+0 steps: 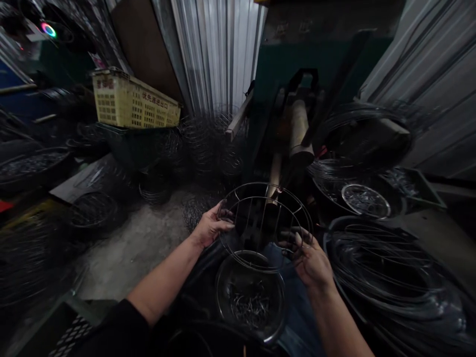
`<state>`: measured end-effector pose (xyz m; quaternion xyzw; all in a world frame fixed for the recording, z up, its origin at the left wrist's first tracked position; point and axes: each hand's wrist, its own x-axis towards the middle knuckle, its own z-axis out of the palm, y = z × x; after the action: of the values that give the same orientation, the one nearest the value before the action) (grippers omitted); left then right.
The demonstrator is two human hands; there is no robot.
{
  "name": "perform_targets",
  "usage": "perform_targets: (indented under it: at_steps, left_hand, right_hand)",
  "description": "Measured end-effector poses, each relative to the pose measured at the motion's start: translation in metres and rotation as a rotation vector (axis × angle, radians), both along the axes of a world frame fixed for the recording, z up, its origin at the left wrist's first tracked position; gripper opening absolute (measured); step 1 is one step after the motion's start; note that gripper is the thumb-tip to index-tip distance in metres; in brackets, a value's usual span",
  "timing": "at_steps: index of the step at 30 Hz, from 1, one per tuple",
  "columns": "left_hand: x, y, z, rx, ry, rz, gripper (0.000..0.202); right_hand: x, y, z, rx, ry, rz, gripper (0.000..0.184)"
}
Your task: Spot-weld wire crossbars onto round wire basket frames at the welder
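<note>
Metal pieces (252,306) remain inside the bowl's (224,285) rim; my left hand (210,226) and right hand (309,258) hold a wire frame (264,218), rings already linked.

The round wire rack (257,198) is smooth metal with a faint sheen; the bowl (225,290), glossy metal. The crate (136,101) is matt plastic, the corrugated wall (219,54) sheet metal, the floor (130,248) rough and matt, the jeans (299,310) denim.

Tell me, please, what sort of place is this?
Probably a wire workshop: the left hand and right hand hold a round wire frame, a green machine stands ahead, and many wire hoops lie at right.
</note>
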<state>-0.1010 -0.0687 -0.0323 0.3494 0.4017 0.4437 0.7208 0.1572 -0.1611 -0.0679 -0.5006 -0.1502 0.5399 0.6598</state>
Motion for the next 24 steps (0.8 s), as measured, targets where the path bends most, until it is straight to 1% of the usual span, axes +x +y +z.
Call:
perform_targets:
  at_steps: [3,6,8,11,14,17,19,21,22,24]
  left_hand:
    - [-0.003,0.000,-0.001,-0.065,0.058,-0.044,0.056]
    - [-0.002,0.001,-0.002,-0.087,0.078,-0.044,0.047]
    - [0.000,0.004,-0.003,-0.052,0.047,-0.022,0.046]
    - [0.004,0.008,-0.008,-0.014,-0.050,-0.017,0.045]
    - [0.001,0.009,-0.013,-0.003,-0.113,-0.016,0.053]
    - [-0.008,0.014,-0.012,0.046,-0.154,-0.005,0.063]
    - [-0.015,0.024,-0.009,0.146,-0.208,0.013,0.068]
    - [-0.019,0.037,-0.008,0.261,-0.236,0.054,0.073]
    - [-0.019,0.045,-0.010,0.293,-0.231,0.075,0.074]
    - [-0.017,0.058,-0.016,0.284,-0.200,0.102,0.073]
  right_hand:
    - [-0.004,-0.009,-0.004,-0.059,0.003,0.014,0.060]
    - [-0.004,-0.011,-0.003,-0.076,0.001,0.009,0.055]
    - [-0.003,-0.009,0.000,-0.073,-0.009,-0.017,0.055]
    - [-0.005,-0.008,0.002,-0.071,-0.036,-0.048,0.057]
    - [-0.011,-0.014,0.006,-0.042,-0.083,-0.055,0.058]
    - [-0.017,-0.015,0.014,0.051,-0.145,-0.070,0.056]
    - [-0.020,-0.006,0.020,0.142,-0.219,-0.097,0.053]
    - [-0.021,0.012,0.024,0.195,-0.372,-0.123,0.051]
    - [-0.020,0.023,0.024,0.199,-0.458,-0.126,0.051]
    - [-0.015,0.046,0.019,0.174,-0.575,-0.113,0.052]
